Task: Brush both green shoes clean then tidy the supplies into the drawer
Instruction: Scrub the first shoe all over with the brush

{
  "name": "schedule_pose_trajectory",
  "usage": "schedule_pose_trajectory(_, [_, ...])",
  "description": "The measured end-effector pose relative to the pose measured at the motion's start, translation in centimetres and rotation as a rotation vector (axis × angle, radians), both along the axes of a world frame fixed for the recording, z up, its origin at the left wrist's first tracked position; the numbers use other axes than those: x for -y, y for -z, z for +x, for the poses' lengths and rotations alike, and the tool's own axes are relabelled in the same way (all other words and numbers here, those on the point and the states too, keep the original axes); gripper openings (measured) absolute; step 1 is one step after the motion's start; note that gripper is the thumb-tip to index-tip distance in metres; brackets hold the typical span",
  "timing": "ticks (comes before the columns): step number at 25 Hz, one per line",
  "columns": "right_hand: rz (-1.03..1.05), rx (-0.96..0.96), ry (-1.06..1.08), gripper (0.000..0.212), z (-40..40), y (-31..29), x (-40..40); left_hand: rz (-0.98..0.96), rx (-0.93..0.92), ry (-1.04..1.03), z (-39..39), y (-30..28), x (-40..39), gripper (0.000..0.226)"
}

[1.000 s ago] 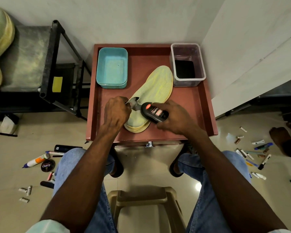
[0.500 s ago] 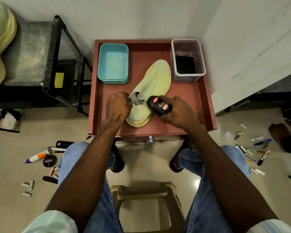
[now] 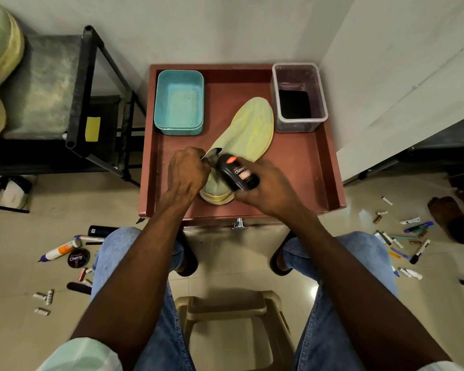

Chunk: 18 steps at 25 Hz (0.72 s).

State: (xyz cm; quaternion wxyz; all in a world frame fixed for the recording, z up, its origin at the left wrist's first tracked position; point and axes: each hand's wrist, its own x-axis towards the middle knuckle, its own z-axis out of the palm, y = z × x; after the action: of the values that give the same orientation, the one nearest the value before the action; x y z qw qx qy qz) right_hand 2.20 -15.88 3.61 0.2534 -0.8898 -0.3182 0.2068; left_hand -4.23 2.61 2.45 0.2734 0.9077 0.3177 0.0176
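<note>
Shifted nearer the shoe's collar, the black polish bottle (image 3: 238, 172) is gripped by the right hand (image 3: 268, 188), the left hand (image 3: 188, 171) pinching the green shoe (image 3: 248, 127).

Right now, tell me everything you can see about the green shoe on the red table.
The green shoe is pale yellow-green with a knit-looking upper and a yellowish sole edge. It lies on the red table, toe toward the clear container, heel toward the person. The left hand grips its collar near the dark opening; the right hand holds a black bottle over its heel.
</note>
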Motion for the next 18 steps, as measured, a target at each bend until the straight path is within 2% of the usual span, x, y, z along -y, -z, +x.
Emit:
schedule_pose_trajectory(1, [-0.039, -0.003, -0.080, 0.078, -0.6, 0.4, 0.0, 0.002, -0.003, 0.005, 0.0, -0.1, 0.1, 0.031])
schedule_pose_trajectory(2, [-0.076, 0.017, -0.062, 0.077, -0.3, 0.5, -0.1, 0.005, -0.003, 0.012, 0.1, 0.0, 0.1, 0.032])
schedule_pose_trajectory(4, [-0.146, 0.115, 0.167, 0.077, 1.7, 0.4, 0.1, 0.009, 0.016, 0.023, 0.0, 0.2, 0.1, 0.040])
schedule_pose_trajectory(6, [-0.102, 0.148, 0.235, 0.076, 2.1, 0.2, 0.4, 0.009, 0.021, 0.015, 0.0, 0.2, 0.0, 0.040])
schedule_pose_trajectory(8, [-0.019, 0.014, 0.056, 0.077, 0.3, 0.1, -0.1, 0.008, 0.005, 0.007, 0.1, 0.2, -0.1, 0.031])
schedule_pose_trajectory(10, [-0.060, -0.016, -0.073, 0.079, -0.7, 0.5, 0.0, 0.018, 0.003, 0.015, 0.1, 0.0, -0.1, 0.030])
schedule_pose_trajectory(13, [-0.128, 0.094, 0.244, 0.077, 2.4, 0.1, 0.5, 0.023, 0.023, 0.040, 0.0, 0.0, -0.1, 0.039])
schedule_pose_trajectory(14, [-0.110, 0.105, 0.277, 0.076, 2.6, 0.2, 0.6, 0.027, 0.026, 0.038, 0.0, -0.1, -0.2, 0.042])
schedule_pose_trajectory(16, [-0.017, 0.008, 0.108, 0.078, 1.3, 0.1, 0.1, 0.014, 0.012, 0.036, 0.0, -0.3, -0.4, 0.036])
schedule_pose_trajectory(18, [-0.033, -0.054, -0.109, 0.082, -0.5, 1.0, -0.1, -0.010, 0.000, 0.023, 0.0, -0.4, -0.6, 0.031])
